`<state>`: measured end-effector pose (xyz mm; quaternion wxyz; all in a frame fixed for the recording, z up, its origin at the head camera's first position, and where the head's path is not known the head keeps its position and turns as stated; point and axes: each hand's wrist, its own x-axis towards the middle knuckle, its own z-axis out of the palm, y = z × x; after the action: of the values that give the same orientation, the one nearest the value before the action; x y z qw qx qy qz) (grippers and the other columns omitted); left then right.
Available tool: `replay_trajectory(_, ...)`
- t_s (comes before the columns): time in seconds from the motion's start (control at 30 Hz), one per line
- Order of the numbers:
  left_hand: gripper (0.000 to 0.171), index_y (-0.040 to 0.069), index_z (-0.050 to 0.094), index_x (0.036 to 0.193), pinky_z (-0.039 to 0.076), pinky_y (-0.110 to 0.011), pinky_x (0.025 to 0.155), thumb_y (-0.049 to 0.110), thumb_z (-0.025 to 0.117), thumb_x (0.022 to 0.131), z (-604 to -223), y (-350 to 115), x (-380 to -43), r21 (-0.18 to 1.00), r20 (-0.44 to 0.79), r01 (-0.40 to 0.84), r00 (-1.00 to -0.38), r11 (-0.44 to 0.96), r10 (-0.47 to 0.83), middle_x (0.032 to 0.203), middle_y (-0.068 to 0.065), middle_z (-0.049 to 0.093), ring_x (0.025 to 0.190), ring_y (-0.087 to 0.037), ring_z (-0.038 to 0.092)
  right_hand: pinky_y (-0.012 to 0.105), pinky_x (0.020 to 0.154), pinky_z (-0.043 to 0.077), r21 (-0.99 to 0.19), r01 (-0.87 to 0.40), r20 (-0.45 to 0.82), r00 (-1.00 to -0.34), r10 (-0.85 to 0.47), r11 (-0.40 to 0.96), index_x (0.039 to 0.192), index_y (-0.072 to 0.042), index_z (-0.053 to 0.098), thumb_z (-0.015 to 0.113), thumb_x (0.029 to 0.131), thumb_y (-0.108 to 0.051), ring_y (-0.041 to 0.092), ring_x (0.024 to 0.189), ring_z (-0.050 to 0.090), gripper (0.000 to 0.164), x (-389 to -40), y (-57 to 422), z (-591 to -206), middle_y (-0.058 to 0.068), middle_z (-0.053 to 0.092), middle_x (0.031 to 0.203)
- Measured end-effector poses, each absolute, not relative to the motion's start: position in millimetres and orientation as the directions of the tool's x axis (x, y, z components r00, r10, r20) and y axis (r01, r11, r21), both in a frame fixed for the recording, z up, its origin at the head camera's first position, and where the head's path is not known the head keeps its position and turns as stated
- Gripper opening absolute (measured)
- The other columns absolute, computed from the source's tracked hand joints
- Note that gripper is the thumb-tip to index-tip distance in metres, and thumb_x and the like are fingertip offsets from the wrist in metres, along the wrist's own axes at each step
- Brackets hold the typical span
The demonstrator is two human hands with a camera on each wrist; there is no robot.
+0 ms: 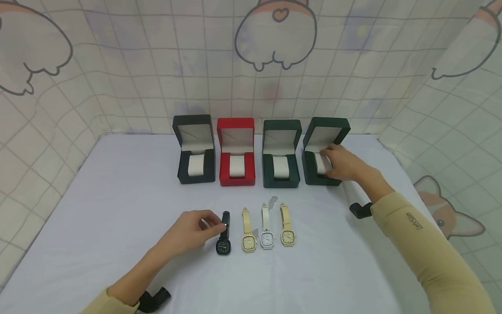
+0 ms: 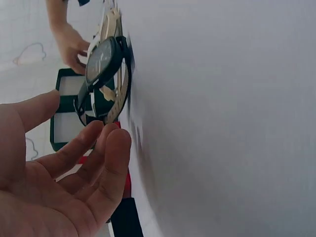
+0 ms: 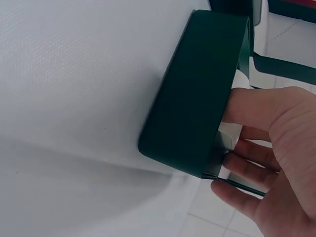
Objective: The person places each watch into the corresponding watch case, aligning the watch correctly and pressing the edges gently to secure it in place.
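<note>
At the far right dark green watch box [image 1: 322, 179], my right hand [image 1: 345, 163] reaches in and pinches the white watch cushion [image 1: 322, 163] between thumb and fingers. The right wrist view shows the thumb [image 3: 254, 106] inside the green box wall [image 3: 192, 94], partly hiding the cushion. My left hand [image 1: 194, 231] is beside the strap of a black watch [image 1: 223, 245]. Its thumb and fingers are apart in the left wrist view, near the black watch [image 2: 101, 61] without gripping it. Two gold-coloured watches [image 1: 249, 242] [image 1: 288, 237] and a silver one [image 1: 267, 239] lie to the right.
Three more opened boxes stand in the back row: a black one [image 1: 196, 179], a red one [image 1: 237, 181] and a green one [image 1: 281, 183], each with a white cushion. A white cloth [image 1: 129, 196] covers the table. Patterned fabric [image 1: 157, 65] hangs behind.
</note>
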<state>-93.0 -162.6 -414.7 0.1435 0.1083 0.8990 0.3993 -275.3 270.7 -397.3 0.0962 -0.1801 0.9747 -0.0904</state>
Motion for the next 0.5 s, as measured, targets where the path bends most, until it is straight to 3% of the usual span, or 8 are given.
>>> replay_trajectory(0.5,0.026,0.012,0.071,0.094,0.049,-0.029,0.060,0.030,0.086,0.084,-418.6,-158.3,-86.4,0.761,-0.221,0.125,-0.872,0.637,0.436,0.083,0.006,0.063,0.073,-0.015,0.058,0.061,0.098,0.048,-0.212,-0.321,-0.168,-0.918,-0.358,0.923,0.134,0.006,0.055,0.082,0.077,-0.011,0.041,0.114,0.051,0.066,-279.4,269.7,-393.1,0.026,0.051,0.131)
